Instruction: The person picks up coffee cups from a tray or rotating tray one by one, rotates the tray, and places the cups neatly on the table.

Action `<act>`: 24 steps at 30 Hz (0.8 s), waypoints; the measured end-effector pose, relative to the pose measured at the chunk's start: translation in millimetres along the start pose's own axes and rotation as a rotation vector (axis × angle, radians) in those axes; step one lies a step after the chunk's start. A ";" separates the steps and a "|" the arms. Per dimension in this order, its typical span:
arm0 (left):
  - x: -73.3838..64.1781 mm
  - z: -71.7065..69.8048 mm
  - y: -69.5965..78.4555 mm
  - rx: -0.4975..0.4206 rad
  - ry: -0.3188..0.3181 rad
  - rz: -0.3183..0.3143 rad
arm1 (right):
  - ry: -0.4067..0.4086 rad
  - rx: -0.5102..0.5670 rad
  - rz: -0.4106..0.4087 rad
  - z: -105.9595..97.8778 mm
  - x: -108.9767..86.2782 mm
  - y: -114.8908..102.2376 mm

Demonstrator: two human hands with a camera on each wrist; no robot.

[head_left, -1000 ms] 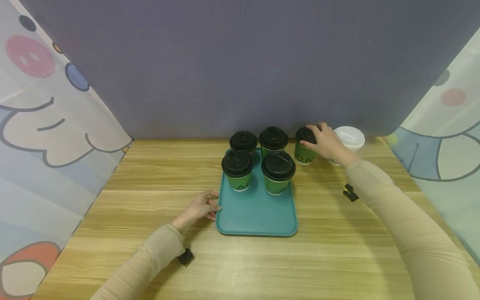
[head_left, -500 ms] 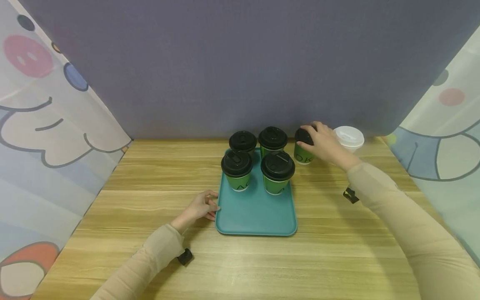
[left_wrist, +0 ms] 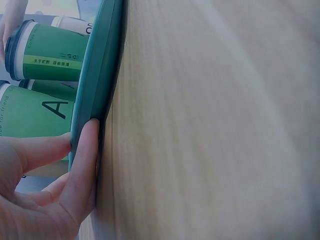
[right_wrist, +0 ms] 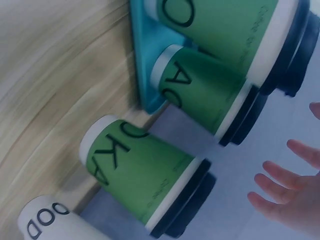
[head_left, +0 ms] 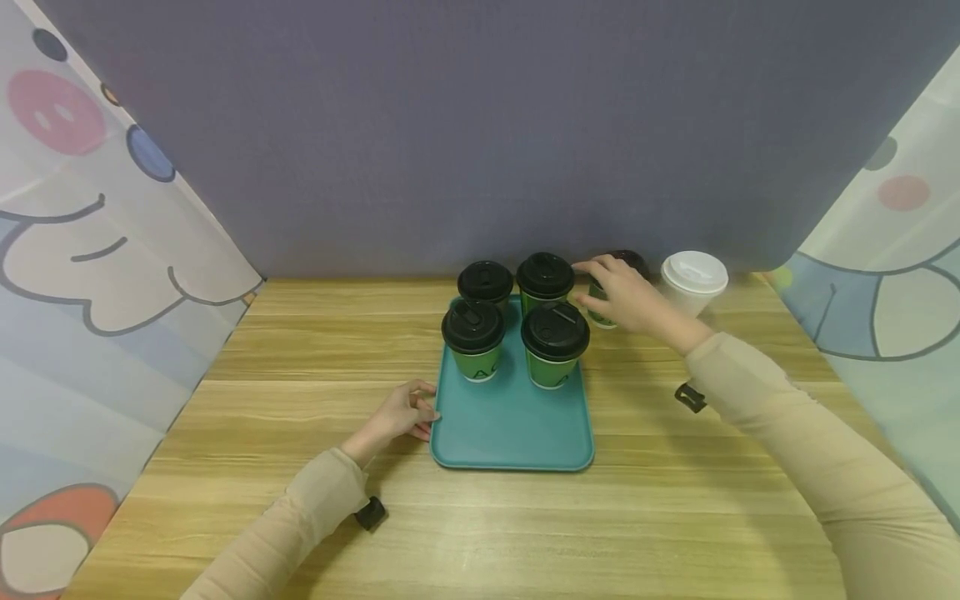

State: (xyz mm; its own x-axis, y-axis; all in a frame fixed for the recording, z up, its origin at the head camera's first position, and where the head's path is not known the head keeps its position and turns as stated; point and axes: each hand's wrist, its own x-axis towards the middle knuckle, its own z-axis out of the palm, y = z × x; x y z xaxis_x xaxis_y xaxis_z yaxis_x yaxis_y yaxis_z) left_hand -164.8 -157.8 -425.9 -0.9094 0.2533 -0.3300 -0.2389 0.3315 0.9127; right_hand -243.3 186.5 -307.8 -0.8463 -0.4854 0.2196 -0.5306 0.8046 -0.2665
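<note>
My left hand (head_left: pixel 401 412) holds the left rim of a teal tray (head_left: pixel 510 433); in the left wrist view, thumb and finger pinch the tray edge (left_wrist: pixel 95 65). On the tray's back half stand several green paper cups with black lids, among them the front left cup (head_left: pixel 476 346) and front right cup (head_left: pixel 555 342). Fingers spread, my right hand (head_left: pixel 626 292) hovers between the back right tray cup (head_left: pixel 545 279) and a loose green cup (head_left: pixel 603 320), partly hiding the latter. The right wrist view shows this hand (right_wrist: pixel 295 190) apart from the loose green cup (right_wrist: pixel 140 170), holding nothing.
A white cup with a white lid (head_left: pixel 693 279) stands on the wooden table (head_left: pixel 322 333), right of the loose green cup. A grey panel (head_left: pixel 480 142) rises directly behind the cups. Printed cloth walls (head_left: pixel 90 333) flank the table.
My right hand has left the loose green cup's lid and moved left, its fingers opening toward the back right tray cup. My left hand and the tray have stayed put.
</note>
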 end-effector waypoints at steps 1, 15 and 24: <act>0.1 -0.2 -0.1 0.000 -0.001 0.002 | -0.005 0.005 -0.003 0.1 0.2 -2.4; 0.7 -1.9 -0.6 -0.005 -0.009 0.012 | -0.156 -0.003 -0.027 1.6 -2.8 -33.6; -0.2 -1.4 0.4 -0.005 -0.010 0.008 | -0.236 -0.015 -0.050 6.7 -0.6 -40.5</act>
State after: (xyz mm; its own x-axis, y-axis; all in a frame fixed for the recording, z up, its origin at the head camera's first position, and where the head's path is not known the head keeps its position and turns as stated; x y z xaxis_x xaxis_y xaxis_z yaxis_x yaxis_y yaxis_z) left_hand -165.2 -159.0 -425.2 -0.9078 0.2646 -0.3253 -0.2338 0.3248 0.9165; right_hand -221.6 151.9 -303.4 -0.8074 -0.5899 0.0067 -0.5731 0.7816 -0.2462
